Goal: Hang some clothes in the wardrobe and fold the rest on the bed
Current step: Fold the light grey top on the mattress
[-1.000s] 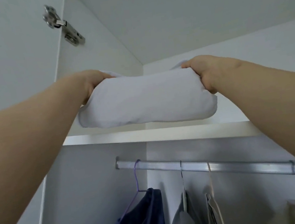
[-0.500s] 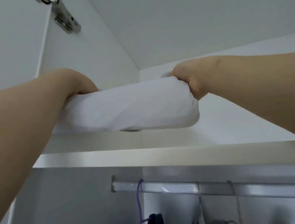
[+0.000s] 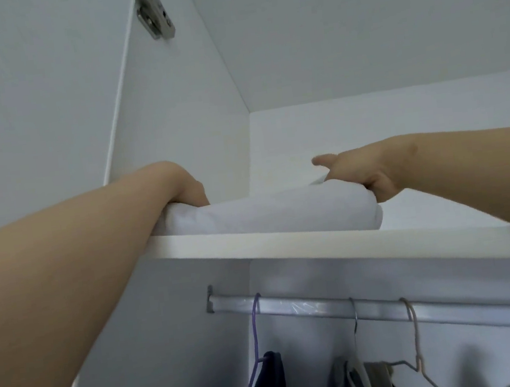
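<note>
cloth: folded white cloth (image 3: 266,216) lies on the top shelf (image 3: 318,245) of the wardrobe (image 3: 180,115), near the front edge.
left hand (image 3: 194,191): at the cloth's left end; fingers hidden, grip cannot be told.
right hand (image 3: 363,167): on the right end, fingers stretched flat, not gripping.
done: seemingly this piece stowed; dark garment (image 3: 272,381) hangs from the rail (image 3: 309,307).
left: letting go; bed and other clothes out of view.
</note>
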A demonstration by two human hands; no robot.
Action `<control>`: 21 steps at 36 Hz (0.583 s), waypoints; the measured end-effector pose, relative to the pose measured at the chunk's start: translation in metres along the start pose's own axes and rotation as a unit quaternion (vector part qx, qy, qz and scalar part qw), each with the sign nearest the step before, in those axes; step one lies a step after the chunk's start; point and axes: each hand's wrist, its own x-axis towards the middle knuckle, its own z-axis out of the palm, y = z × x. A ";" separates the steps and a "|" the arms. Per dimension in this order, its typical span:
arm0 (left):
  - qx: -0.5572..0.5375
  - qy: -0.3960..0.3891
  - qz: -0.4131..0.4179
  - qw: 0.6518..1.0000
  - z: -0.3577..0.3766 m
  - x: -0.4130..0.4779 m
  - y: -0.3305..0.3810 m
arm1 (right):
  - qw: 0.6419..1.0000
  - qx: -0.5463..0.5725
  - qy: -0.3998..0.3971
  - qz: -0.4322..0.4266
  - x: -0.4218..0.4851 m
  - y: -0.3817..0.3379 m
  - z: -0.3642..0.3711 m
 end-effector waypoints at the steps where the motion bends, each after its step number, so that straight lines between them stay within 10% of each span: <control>1: -0.001 0.012 0.012 1.000 0.001 0.001 -0.002 | 0.999 0.001 0.017 -0.037 -0.002 -0.001 -0.002; 6: -0.077 0.095 0.068 0.990 0.008 -0.011 -0.010 | 0.967 -0.036 0.123 -0.218 -0.008 -0.015 0.003; 14: -0.076 0.101 0.086 0.988 0.025 -0.008 -0.008 | 0.932 -0.311 -0.060 0.175 -0.018 -0.002 0.009; 21: -0.086 0.147 0.068 0.983 0.020 -0.016 -0.004 | 0.933 -0.351 0.070 0.042 -0.040 -0.007 -0.003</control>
